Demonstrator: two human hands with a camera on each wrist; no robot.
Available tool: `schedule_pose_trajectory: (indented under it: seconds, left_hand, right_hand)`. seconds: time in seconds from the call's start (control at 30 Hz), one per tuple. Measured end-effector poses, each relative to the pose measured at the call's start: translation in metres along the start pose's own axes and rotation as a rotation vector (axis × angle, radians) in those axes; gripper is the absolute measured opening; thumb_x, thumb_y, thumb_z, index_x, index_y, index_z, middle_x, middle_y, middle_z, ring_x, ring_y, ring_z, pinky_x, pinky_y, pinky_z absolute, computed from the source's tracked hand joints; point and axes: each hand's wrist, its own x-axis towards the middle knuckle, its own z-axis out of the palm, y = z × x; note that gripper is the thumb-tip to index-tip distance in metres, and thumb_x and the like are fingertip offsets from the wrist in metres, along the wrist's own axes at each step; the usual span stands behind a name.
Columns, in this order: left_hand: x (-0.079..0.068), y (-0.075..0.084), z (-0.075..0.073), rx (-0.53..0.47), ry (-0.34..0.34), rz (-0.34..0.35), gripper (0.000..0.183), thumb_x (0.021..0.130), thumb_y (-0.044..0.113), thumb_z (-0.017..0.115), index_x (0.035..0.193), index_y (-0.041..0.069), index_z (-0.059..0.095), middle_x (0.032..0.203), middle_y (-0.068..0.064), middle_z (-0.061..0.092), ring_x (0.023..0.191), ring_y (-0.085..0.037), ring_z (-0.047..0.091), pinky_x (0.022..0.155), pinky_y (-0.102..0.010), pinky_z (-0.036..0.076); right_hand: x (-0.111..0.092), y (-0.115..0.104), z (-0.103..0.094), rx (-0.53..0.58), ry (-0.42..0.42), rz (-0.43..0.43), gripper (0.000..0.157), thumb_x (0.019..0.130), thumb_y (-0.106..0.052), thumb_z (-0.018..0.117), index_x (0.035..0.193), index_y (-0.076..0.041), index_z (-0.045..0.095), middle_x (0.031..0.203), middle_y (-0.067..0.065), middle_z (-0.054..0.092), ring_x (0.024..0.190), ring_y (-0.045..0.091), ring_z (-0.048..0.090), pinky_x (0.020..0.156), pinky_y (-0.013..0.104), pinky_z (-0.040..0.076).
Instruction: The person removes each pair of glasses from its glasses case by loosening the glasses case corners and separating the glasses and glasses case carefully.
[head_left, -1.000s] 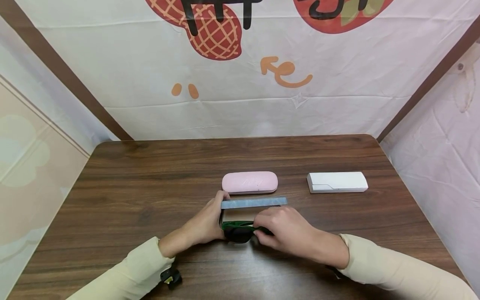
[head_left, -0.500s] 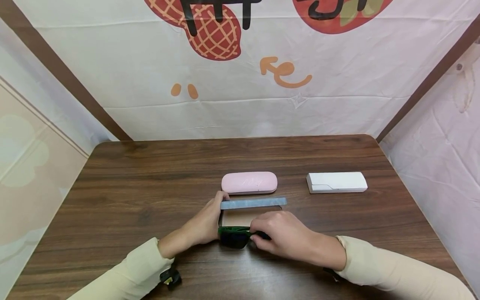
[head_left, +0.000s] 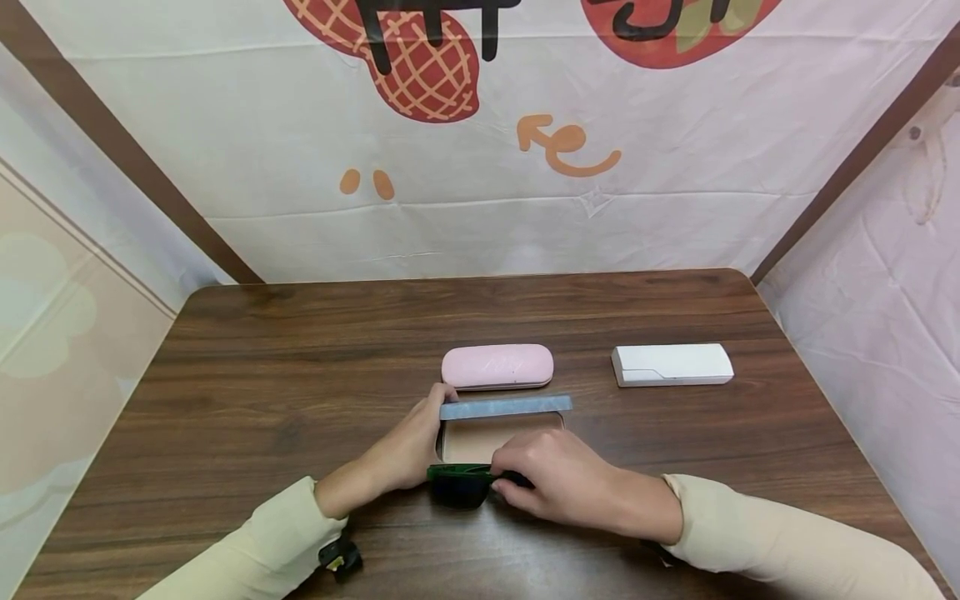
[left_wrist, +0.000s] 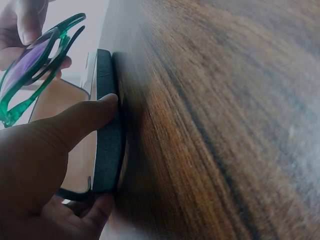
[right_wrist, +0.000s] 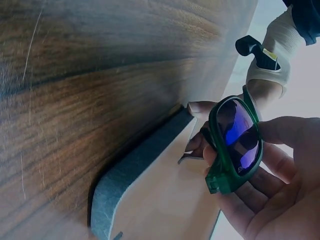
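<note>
An open glasses case with a blue edge and beige lining stands on the table in front of the person. The left hand grips its left end; in the left wrist view the thumb lies on the dark side wall. Green-framed sunglasses with dark lenses are pinched between the thumb and fingers of the right hand. They are held in front of the case's near edge, close to the left hand. In the right wrist view the lenses of the sunglasses look purple-blue. The right hand covers part of the case.
Just behind the open case lies a closed pink glasses case. A white case lies farther right on the brown wooden table. A printed white cloth hangs behind the table's back edge.
The right hand has drawn the sunglasses toward the person and slightly left, from over the case to before its near edge. More lining shows. The left hand keeps its grip.
</note>
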Motion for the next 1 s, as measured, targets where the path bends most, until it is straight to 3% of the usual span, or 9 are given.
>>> schedule_pose_trajectory:
  seconds: [0.27,0.47,1.0]
  left_hand:
    - [0.000,0.002,0.001,-0.021,0.005,-0.045,0.088,0.067,0.019,0.098,0.129,0.005,0.036,0.118,-0.014,0.056,0.113,-0.028,0.053,0.098,-0.046,0.045]
    - [-0.001,0.002,0.001,-0.020,0.009,-0.034,0.090,0.064,0.012,0.098,0.129,0.005,0.036,0.119,-0.015,0.055,0.114,-0.030,0.053,0.098,-0.048,0.045]
    - [0.001,0.001,0.001,-0.016,0.015,-0.023,0.091,0.062,0.016,0.099,0.128,0.005,0.037,0.118,-0.012,0.057,0.114,-0.027,0.054,0.098,-0.045,0.045]
  right_hand:
    - [0.004,-0.002,0.007,-0.013,-0.015,-0.037,0.018,0.091,-0.018,0.073,0.078,-0.021,0.062,0.074,-0.016,0.055,0.067,-0.005,0.043,0.062,0.015,0.039]
    - [0.003,-0.004,0.009,-0.018,-0.024,-0.038,0.014,0.093,-0.020,0.073,0.081,-0.021,0.065,0.078,-0.015,0.060,0.070,-0.006,0.049,0.065,0.015,0.043]
    - [0.006,-0.016,0.014,0.050,-0.103,-0.003,0.009,0.093,-0.023,0.073,0.086,-0.023,0.069,0.083,-0.017,0.065,0.076,-0.008,0.057,0.070,0.015,0.048]
